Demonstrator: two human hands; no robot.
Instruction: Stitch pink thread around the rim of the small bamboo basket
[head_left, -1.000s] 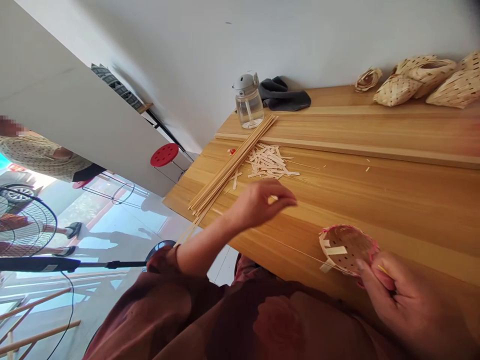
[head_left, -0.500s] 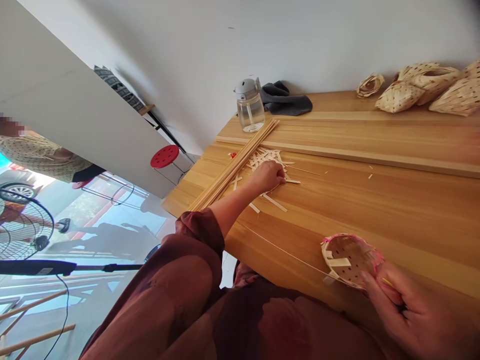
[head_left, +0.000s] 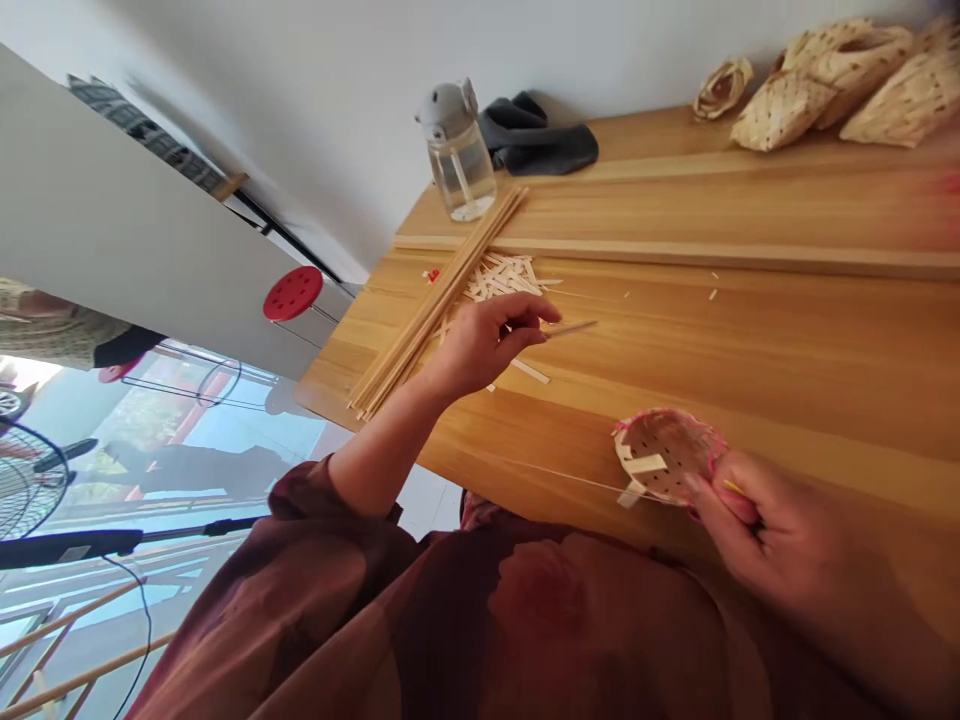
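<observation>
My left hand is closed in a pinch on a short bamboo strip, which points out to the right above the table. Just behind it lies a pile of short pale strips. At the lower right, my right hand grips the rim of a small woven bamboo basket with pink along its edge. A short flat strip sticks in over the basket's left rim, and a long thin strand trails left from there. Something thin and yellow shows at the right fingers.
Long bamboo strips lie in a bundle across the table's left side. Behind stand a water bottle and a dark cloth. Several woven pieces sit at the back right. A red stool and a fan are left.
My left hand has lifted off the strip pile toward me, with a strip now in its fingers. My right hand still holds the basket. The view has shifted, and things appear higher and further left.
</observation>
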